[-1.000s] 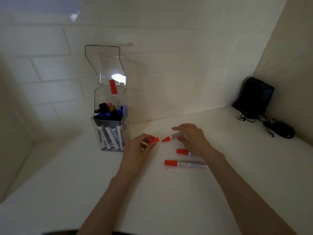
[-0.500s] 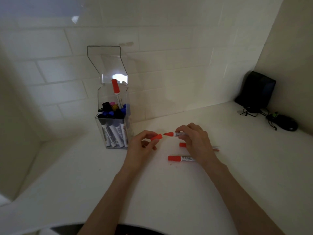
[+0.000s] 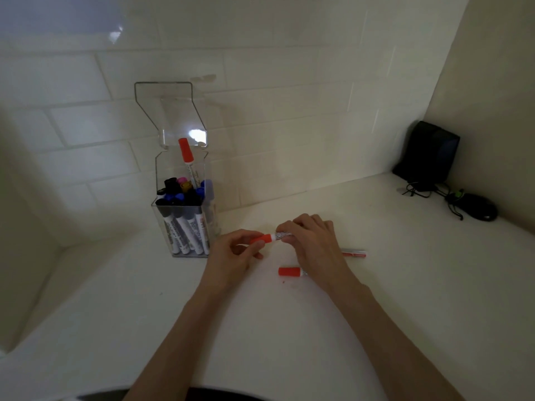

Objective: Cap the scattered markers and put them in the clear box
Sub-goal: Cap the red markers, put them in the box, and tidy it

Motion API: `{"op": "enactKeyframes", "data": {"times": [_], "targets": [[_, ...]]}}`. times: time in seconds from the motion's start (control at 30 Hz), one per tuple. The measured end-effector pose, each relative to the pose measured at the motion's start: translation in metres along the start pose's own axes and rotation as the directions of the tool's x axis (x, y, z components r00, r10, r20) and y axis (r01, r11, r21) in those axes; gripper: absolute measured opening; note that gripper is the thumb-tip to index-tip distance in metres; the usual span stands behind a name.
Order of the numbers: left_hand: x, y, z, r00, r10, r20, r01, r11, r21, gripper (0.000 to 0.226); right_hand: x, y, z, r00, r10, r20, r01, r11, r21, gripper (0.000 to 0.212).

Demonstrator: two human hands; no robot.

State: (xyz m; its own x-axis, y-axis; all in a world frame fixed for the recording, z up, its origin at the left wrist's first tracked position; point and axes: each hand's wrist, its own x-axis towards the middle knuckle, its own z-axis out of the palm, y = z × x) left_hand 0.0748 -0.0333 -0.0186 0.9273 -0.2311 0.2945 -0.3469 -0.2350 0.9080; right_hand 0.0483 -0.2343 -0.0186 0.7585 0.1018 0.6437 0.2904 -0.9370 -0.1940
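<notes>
Presently, both hands are working at mid-bench, just in front of and to the right of the clear box (image 3: 168,169). The left hand (image 3: 231,253) has its grip pinched on a red cap (image 3: 260,239), thumb and fingers curled round it. The right hand (image 3: 315,241) has its grip clenched on the white printed barrel of a marker (image 3: 282,235), which is held roughly level and slightly above the bench (image 3: 405,285). The cap meets the barrel end to end; whether it is fully seated cannot be told. Two more markers lie on the bench: a capped red marker (image 3: 291,271) just below the right hand, its barrel hidden under the wrist, and a second marker (image 3: 354,253) whose tail end shows beyond the far side of that hand. The clear box stands upright near the tiled wall (image 3: 289,96) with its hinged lid (image 3: 170,111) swung up and open. It holds a bundle of capped markers (image 3: 185,227) standing on end, with black, blue, pink and yellow caps, and one tall red-capped marker (image 3: 186,157) that rises above the rest. A black device (image 3: 428,151) and a black mouse (image 3: 477,209) with cables sit in the far right corner, well apart from the hands.
</notes>
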Motion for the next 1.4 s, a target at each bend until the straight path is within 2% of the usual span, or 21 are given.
{"op": "enactKeyframes", "data": {"times": [0.17,0.47,0.57,0.67,0.77,0.83,0.93,1.03,1.1,1.17,1.2,1.27,1.3,1.33,1.4], "targets": [[-0.003,0.000,0.001,1.000,0.021,-0.009,-0.021,0.998,-0.055,0.013,-0.003,-0.003,0.002,1.000,0.017,0.013,-0.018,0.997,0.075,0.012],[-0.006,0.002,0.002,0.998,0.067,-0.008,-0.068,0.997,-0.039,0.012,-0.006,-0.011,-0.002,0.996,0.046,0.075,-0.055,0.990,0.128,0.019],[-0.006,0.001,0.003,0.992,0.114,0.049,-0.117,0.990,0.076,0.010,-0.008,-0.003,-0.009,0.982,0.060,0.180,-0.089,0.984,0.155,0.013],[-0.012,0.004,0.004,0.989,0.131,0.067,-0.143,0.968,0.207,0.019,-0.010,0.004,-0.016,0.975,0.065,0.211,-0.099,0.983,0.158,0.012],[-0.021,0.014,-0.002,0.984,0.177,-0.022,-0.155,0.911,0.381,0.040,-0.010,0.010,-0.021,0.970,0.089,0.225,-0.118,0.985,0.122,0.012],[-0.026,0.022,-0.012,0.940,0.314,-0.134,-0.219,0.856,0.468,0.039,-0.011,0.014,-0.023,0.953,0.129,0.275,-0.151,0.987,0.061,0.015],[-0.037,0.026,-0.033,0.797,0.493,-0.349,-0.291,0.820,0.493,0.026,-0.013,0.015,-0.025,0.924,0.138,0.358,-0.134,0.990,-0.034,0.020],[-0.045,0.025,-0.056,0.672,0.528,-0.520,-0.241,0.819,0.520,0.024,-0.011,0.017,-0.027,0.898,0.169,0.405,-0.191,0.981,0.014,0.026],[-0.046,0.026,-0.068,0.651,0.461,-0.603,-0.185,0.867,0.463,0.037,-0.008,0.024,-0.034,0.892,0.245,0.380,-0.314,0.940,0.132,0.035],[-0.043,0.021,-0.078,0.685,0.325,-0.651,-0.127,0.934,0.333,0.067,-0.008,0.034,-0.045,0.859,0.304,0.412,-0.393,0.907,0.151,0.055],[-0.040,0.017,-0.082,0.719,0.260,-0.645,-0.101,0.957,0.273,0.085,-0.010,0.036,-0.051,0.817,0.316,0.483,-0.415,0.903,0.112,0.066],[-0.029,0.004,-0.090,0.810,0.114,-0.575,-0.025,0.987,0.160,0.118,-0.017,0.034,-0.058,0.717,0.314,0.623,-0.419,0.908,0.025,0.095],[-0.023,-0.003,-0.094,0.857,0.034,-0.514,0.015,0.996,0.092,0.129,-0.021,0.031,-0.057,0.701,0.310,0.642,-0.400,0.916,-0.005,0.104],[-0.017,-0.008,-0.097,0.899,-0.034,-0.437,0.044,0.999,0.013,0.136,-0.025,0.027,-0.054,0.715,0.305,0.629,-0.381,0.924,-0.015,0.104],[-0.009,-0.015,-0.097,0.954,-0.102,-0.282,0.066,0.989,-0.135,0.141,-0.033,0.024,-0.044,0.811,0.266,0.521,-0.314,0.949,0.005,0.085]]}}
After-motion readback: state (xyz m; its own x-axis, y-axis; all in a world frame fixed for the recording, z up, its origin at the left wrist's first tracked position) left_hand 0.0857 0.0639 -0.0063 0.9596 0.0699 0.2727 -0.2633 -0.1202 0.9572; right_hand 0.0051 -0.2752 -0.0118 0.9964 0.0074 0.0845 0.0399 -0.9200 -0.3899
